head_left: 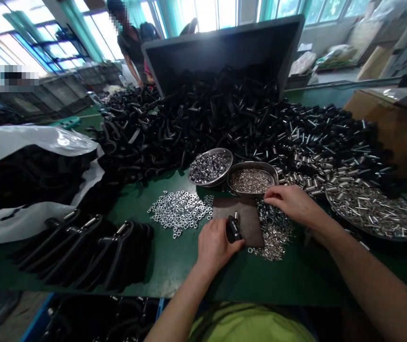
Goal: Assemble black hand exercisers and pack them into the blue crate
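My left hand (pixel 215 244) is closed around a small black part (pixel 235 228) with a metal spring-like piece at its far end. The part rests on a brown square plate (pixel 249 219). Thumb and fingertips of my right hand (pixel 291 202) are pinched together just right of an oval metal bowl (pixel 251 181) of tiny coppery pieces; whatever they hold is too small to make out. Small silver nuts (pixel 178 211) lie spread left of the plate. Small shiny pins (pixel 275 240) and dark rings (pixel 273 216) lie to its right.
Behind stands a round bowl (pixel 210 167) of silver pieces. A big heap of black parts (pixel 210 118) spills from a grey crate (pixel 225 45). Springs (pixel 306 175) and a tray of metal pins (pixel 371 204) are right; stacked black handles (pixel 118 256) left. A person (pixel 132 47) stands beyond.
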`<state>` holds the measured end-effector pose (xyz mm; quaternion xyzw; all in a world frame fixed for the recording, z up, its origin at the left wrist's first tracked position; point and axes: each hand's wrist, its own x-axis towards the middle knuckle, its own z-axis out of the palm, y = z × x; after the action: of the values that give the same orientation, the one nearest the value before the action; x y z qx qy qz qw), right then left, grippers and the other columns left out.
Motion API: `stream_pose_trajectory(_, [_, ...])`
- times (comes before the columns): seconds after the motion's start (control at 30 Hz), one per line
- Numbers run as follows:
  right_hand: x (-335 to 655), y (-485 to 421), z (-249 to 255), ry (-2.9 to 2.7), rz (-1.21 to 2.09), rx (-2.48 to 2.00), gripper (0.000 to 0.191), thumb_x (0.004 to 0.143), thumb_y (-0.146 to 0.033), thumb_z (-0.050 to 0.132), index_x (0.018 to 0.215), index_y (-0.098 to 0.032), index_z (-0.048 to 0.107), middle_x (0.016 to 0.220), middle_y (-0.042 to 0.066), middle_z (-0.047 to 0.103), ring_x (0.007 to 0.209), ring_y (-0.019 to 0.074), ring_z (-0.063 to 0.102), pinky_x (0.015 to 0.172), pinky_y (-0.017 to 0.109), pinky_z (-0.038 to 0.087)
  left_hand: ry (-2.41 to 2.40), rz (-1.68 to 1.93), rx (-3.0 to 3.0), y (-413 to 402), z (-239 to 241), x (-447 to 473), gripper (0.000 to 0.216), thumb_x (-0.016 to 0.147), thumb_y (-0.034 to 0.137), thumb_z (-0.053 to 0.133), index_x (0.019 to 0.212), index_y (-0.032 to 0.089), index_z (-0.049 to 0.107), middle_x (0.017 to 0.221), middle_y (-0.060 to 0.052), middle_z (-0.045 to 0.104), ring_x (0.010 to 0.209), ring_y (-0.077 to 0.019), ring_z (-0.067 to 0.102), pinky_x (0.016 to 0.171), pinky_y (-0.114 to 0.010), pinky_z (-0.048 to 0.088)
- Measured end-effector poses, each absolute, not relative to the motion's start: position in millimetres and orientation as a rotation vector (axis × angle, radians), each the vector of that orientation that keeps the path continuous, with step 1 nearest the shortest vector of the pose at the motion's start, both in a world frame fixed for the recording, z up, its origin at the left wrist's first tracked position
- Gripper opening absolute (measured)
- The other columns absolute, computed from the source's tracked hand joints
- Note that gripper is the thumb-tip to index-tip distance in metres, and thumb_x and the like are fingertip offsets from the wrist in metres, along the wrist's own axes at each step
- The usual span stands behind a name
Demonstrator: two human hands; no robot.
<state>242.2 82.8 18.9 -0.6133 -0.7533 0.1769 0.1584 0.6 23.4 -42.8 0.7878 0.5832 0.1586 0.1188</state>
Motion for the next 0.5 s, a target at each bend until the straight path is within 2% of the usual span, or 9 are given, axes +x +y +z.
stream_pose_trajectory(0.2, [282.6,29.7,3.6,-2.184,0.397,-2.002,0.015,0.083,-0.026,0.051,0.078,-0.025,0.065,0.085,0.000,0.066,0.080,0.0191,0.058,0.067,0.031,0.039,1.606,0.492,2.414,25.1,-50.4,0.2,0.051,0.073,0.047,0.065,0.113,0.019,0.053,0.111,-0.009,0.059,0.102,-0.0259,0.053,0.089,-0.039,0.042])
stream_pose_trajectory(0.4, [361.9,3.7,-2.4,-1.929,-0.152,-2.280,0.022,0.086,-0.030,0.046,0.083,-0.022,0.066,0.089,0.008,0.064,0.090,0.0258,0.054,0.073,0.037,0.040,1.592,0.522,2.446,27.6,-55.4,-0.1,0.049,0.074,0.050,0.063,0.112,0.020,0.053,0.107,-0.008,0.059,0.099,-0.0267,0.053,0.085,-0.040,0.044])
stream_pose_trajectory(0.5, [399.8,3.4,-6.1,-1.815,-0.267,-2.460,0.021,0.083,-0.030,0.050,0.087,-0.018,0.067,0.092,0.012,0.063,0.091,0.0279,0.053,0.074,0.038,0.040,1.575,0.530,2.458,29.8,-54.1,0.5,0.047,0.074,0.048,0.064,0.109,0.018,0.055,0.105,-0.009,0.059,0.098,-0.0268,0.053,0.084,-0.040,0.044])
